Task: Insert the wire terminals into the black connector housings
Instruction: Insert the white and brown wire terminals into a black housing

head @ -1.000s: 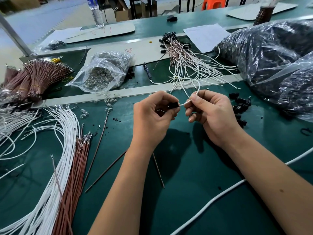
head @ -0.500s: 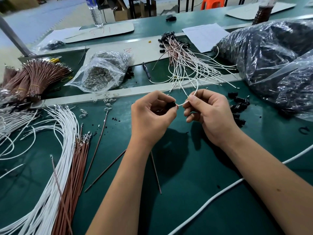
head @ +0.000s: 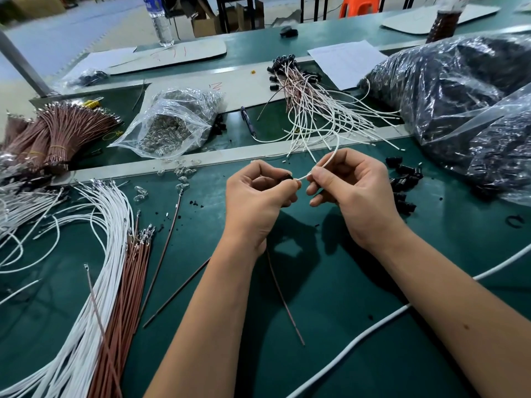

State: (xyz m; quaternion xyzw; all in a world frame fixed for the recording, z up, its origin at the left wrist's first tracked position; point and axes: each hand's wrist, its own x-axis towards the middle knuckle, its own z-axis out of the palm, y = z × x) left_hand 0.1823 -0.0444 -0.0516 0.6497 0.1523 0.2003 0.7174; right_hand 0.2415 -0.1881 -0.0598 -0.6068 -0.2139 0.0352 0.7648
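Observation:
My left hand [head: 253,199] pinches a small black connector housing [head: 287,177] between thumb and fingers; most of the housing is hidden. A brown wire [head: 283,297] hangs down from under this hand. My right hand [head: 349,191] pinches a white wire [head: 330,160] close to its end, and that end meets the housing. The white wire arcs up and back over the right hand. Loose black housings [head: 403,179] lie just right of my right hand.
White wires [head: 94,254] and brown wires [head: 129,282] with terminals fan across the green mat at left. A heap of finished assemblies [head: 310,110] lies behind my hands. Clear bag of terminals [head: 172,124], dark plastic bags [head: 459,96], white cable [head: 373,328] at lower right.
Both hands have stayed together above the mat. My right hand has slid a little back along the white wire, so a short stretch of wire shows between the hands.

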